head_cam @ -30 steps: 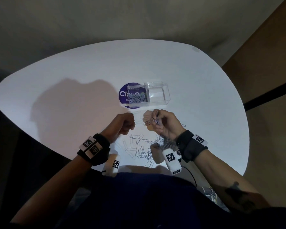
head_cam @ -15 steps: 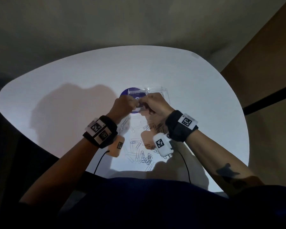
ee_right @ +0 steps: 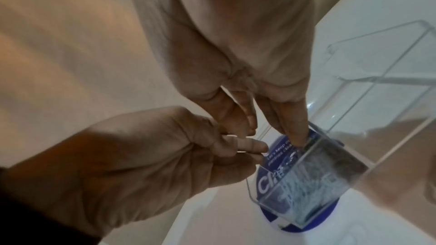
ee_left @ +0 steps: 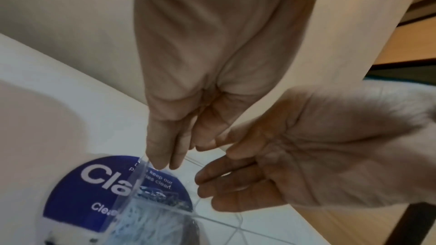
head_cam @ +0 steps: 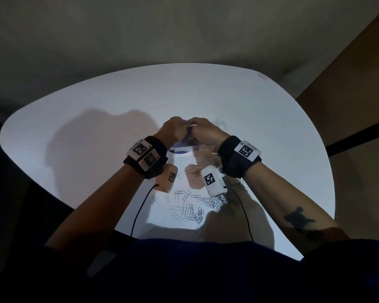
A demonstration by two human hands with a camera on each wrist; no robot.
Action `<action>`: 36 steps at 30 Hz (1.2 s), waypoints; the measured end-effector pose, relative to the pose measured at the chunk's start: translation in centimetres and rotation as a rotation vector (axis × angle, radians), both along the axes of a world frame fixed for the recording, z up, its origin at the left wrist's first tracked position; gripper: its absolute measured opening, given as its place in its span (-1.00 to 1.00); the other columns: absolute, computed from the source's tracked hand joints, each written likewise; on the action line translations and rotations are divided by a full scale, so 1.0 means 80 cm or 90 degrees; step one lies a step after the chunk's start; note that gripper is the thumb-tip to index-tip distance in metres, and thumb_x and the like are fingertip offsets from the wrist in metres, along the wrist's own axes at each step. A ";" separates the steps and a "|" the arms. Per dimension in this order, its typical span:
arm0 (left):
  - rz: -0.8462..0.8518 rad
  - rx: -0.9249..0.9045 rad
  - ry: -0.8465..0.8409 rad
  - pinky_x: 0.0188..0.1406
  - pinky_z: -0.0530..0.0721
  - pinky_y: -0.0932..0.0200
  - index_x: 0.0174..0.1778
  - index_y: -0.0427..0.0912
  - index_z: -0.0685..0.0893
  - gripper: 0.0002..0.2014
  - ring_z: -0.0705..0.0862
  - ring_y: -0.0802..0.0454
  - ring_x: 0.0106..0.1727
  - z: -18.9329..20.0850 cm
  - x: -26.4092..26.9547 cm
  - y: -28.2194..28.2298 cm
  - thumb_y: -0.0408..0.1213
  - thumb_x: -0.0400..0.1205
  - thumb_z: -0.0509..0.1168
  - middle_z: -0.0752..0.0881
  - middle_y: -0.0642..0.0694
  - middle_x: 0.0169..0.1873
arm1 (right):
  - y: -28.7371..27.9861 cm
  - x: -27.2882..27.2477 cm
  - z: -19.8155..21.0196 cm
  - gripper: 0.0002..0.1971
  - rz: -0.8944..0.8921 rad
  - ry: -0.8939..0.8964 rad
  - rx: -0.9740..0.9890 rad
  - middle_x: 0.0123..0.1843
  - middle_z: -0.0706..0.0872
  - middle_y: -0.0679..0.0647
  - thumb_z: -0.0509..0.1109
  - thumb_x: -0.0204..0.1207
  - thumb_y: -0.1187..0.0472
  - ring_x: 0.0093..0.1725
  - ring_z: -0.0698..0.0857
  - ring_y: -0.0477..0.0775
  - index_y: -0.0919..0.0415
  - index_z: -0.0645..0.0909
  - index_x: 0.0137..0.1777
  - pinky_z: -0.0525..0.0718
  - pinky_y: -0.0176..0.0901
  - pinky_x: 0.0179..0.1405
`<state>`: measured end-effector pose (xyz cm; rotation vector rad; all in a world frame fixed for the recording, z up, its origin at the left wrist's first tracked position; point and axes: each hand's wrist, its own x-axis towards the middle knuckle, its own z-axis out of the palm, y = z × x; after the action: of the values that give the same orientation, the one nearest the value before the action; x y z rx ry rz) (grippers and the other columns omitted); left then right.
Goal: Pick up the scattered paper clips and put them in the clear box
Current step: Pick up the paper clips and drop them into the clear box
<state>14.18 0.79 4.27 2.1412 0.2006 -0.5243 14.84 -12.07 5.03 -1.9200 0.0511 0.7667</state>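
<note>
The clear box (head_cam: pixel 220 126) stands mid-table, its lid (ee_right: pixel 377 59) swung open to the right, and holds a heap of pale paper clips (ee_right: pixel 304 189). Both hands hover over it, close together. My left hand (head_cam: pixel 176 128) points its bunched fingertips (ee_left: pixel 162 157) down at the box's left rim. In the right wrist view they pinch a thin pale sliver that looks like a clip. My right hand (head_cam: pixel 200 132) has its index finger (ee_right: pixel 292 129) dipping straight into the box and the other fingers loosely curled, with nothing seen in it. Several scattered clips (head_cam: pixel 190 209) lie near the front edge.
The box sits partly on a round blue sticker (ee_left: pixel 78 189) with white lettering. The white table (head_cam: pixel 92 127) is rounded, its front edge close to my body. Cables from the wrist cameras trail over that edge. Dark floor and a brown wall surround the table.
Both hands travelled forward from above the scattered clips to over the box. The right hand, which pinched clips a second ago, now shows none.
</note>
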 end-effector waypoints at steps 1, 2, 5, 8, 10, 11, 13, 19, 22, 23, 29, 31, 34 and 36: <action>0.008 -0.017 -0.011 -0.18 0.52 0.02 -0.28 -0.41 0.63 -0.81 0.57 -0.15 -0.19 0.000 -0.003 0.002 -0.37 0.40 0.15 0.67 -0.38 -0.22 | -0.003 -0.001 0.003 -0.65 0.005 -0.012 0.005 0.16 0.74 0.31 0.25 0.53 0.53 0.00 0.73 0.21 0.39 0.64 0.28 0.69 -0.19 -0.28; 0.014 -0.031 -0.019 -0.07 0.58 -0.01 -0.18 -0.31 0.65 -0.84 0.61 -0.13 -0.10 0.007 -0.009 0.002 -0.35 0.46 0.19 0.70 -0.32 -0.11 | -0.007 -0.004 0.005 -0.68 -0.002 -0.030 0.018 0.15 0.76 0.27 0.29 0.53 0.52 -0.04 0.70 0.13 0.35 0.67 0.24 0.66 -0.21 -0.27; 0.005 -0.002 -0.071 0.11 0.63 0.04 -0.20 -0.06 0.63 -0.81 0.65 -0.04 -0.07 0.021 -0.033 0.009 -0.39 0.64 0.19 0.71 -0.12 -0.10 | -0.031 -0.018 0.010 -0.77 -0.058 -0.063 0.067 -0.02 0.82 0.17 0.39 0.49 0.49 -0.09 0.73 0.02 0.21 0.76 0.01 0.70 -0.11 -0.03; -0.066 0.129 -0.169 0.03 0.67 -0.01 -0.25 -0.31 0.69 -0.77 0.70 -0.17 -0.18 0.016 -0.063 0.015 -0.40 0.55 0.13 0.75 -0.18 -0.21 | -0.068 -0.039 0.004 -0.74 -0.048 -0.111 0.012 -0.16 0.81 -0.02 0.38 0.49 0.49 -0.16 0.74 -0.11 0.11 0.77 -0.06 0.67 -0.25 -0.11; -0.100 0.162 -0.162 -0.01 0.68 0.03 -0.22 -0.32 0.70 -0.80 0.68 -0.04 -0.25 -0.002 -0.080 0.013 -0.46 0.51 0.15 0.74 -0.09 -0.25 | -0.095 -0.058 -0.003 -0.75 -0.048 -0.125 -0.022 -0.13 0.79 -0.10 0.43 0.48 0.47 -0.16 0.72 -0.19 0.08 0.76 -0.10 0.63 -0.33 -0.13; -0.128 0.163 -0.148 -0.02 0.69 0.07 -0.17 -0.28 0.73 -0.80 0.68 0.02 -0.25 -0.012 -0.088 0.010 -0.47 0.51 0.19 0.76 -0.05 -0.21 | -0.108 -0.066 -0.010 -0.77 -0.043 -0.129 -0.053 -0.09 0.80 -0.12 0.46 0.47 0.46 -0.14 0.72 -0.21 0.08 0.76 -0.13 0.65 -0.34 -0.12; -0.190 0.158 -0.139 0.00 0.69 0.13 0.00 -0.18 0.76 -0.79 0.69 0.07 -0.20 -0.028 -0.105 -0.002 -0.41 0.55 0.26 0.79 -0.05 -0.09 | -0.127 -0.081 -0.026 -0.81 -0.023 -0.162 -0.155 0.04 0.84 -0.09 0.47 0.44 0.42 -0.05 0.76 -0.18 0.11 0.80 -0.17 0.70 -0.29 0.05; -0.264 0.346 -0.223 -0.08 0.57 0.05 0.17 -0.11 0.65 -0.75 0.65 -0.10 0.12 -0.068 -0.129 -0.050 -0.11 0.64 0.28 0.69 -0.07 0.06 | -0.138 -0.106 -0.072 -0.76 0.002 -0.236 -0.326 -0.03 0.85 -0.04 0.31 0.47 0.31 0.02 0.77 0.04 0.04 0.80 -0.12 0.73 -0.04 0.10; -0.243 0.365 -0.233 -0.11 0.56 0.04 0.13 -0.15 0.63 -0.81 0.62 -0.10 0.14 -0.081 -0.131 -0.060 -0.20 0.63 0.31 0.66 -0.09 0.05 | -0.127 -0.111 -0.076 -0.92 0.044 -0.264 -0.337 -0.14 0.73 -0.05 0.48 0.48 0.20 -0.08 0.70 0.09 0.07 0.75 -0.06 0.67 -0.05 -0.08; -0.215 0.337 -0.216 -0.10 0.56 0.03 0.09 -0.15 0.64 -0.84 0.62 -0.11 0.10 -0.082 -0.130 -0.060 -0.22 0.62 0.33 0.67 -0.09 0.02 | -0.123 -0.112 -0.079 -0.88 0.053 -0.267 -0.331 -0.14 0.70 -0.06 0.54 0.45 0.18 -0.09 0.68 0.07 0.06 0.75 -0.03 0.65 -0.06 -0.10; -0.075 0.126 -0.091 -0.21 0.46 0.21 -0.23 0.00 0.71 -0.89 0.64 0.08 -0.21 -0.069 -0.121 -0.030 -0.13 0.44 0.51 0.69 0.11 -0.34 | -0.119 -0.117 -0.089 -0.85 0.054 -0.301 -0.297 -0.11 0.72 -0.03 0.54 0.43 0.33 -0.09 0.69 0.05 0.04 0.75 -0.17 0.69 0.02 -0.07; -0.052 0.123 -0.086 -0.25 0.40 0.25 -0.23 -0.01 0.75 -0.89 0.63 0.12 -0.25 -0.067 -0.118 -0.017 -0.12 0.42 0.53 0.67 0.14 -0.38 | -0.124 -0.118 -0.091 -0.80 0.054 -0.291 -0.285 -0.17 0.72 -0.08 0.53 0.43 0.35 -0.11 0.71 0.00 0.02 0.67 -0.27 0.72 0.07 -0.07; -0.026 0.165 -0.106 -0.19 0.47 0.20 -0.25 -0.05 0.73 -0.89 0.68 0.03 -0.17 -0.067 -0.115 -0.001 -0.15 0.44 0.52 0.73 0.08 -0.30 | -0.136 -0.119 -0.089 -0.78 0.050 -0.269 -0.257 -0.20 0.73 -0.12 0.49 0.43 0.37 -0.13 0.72 -0.05 0.03 0.63 -0.31 0.71 0.04 -0.02; -0.055 0.230 -0.112 -0.16 0.50 0.16 -0.16 -0.08 0.72 -0.87 0.68 -0.04 -0.10 -0.066 -0.116 0.004 -0.17 0.46 0.49 0.76 0.03 -0.23 | -0.147 -0.120 -0.087 -0.75 0.049 -0.243 -0.212 -0.24 0.78 -0.12 0.47 0.39 0.41 -0.16 0.75 -0.03 0.03 0.63 -0.35 0.73 0.01 -0.02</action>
<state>4.86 1.11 -1.03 2.5438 0.1111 -0.3663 5.21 -23.82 -1.91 -2.3690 -0.1401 0.4484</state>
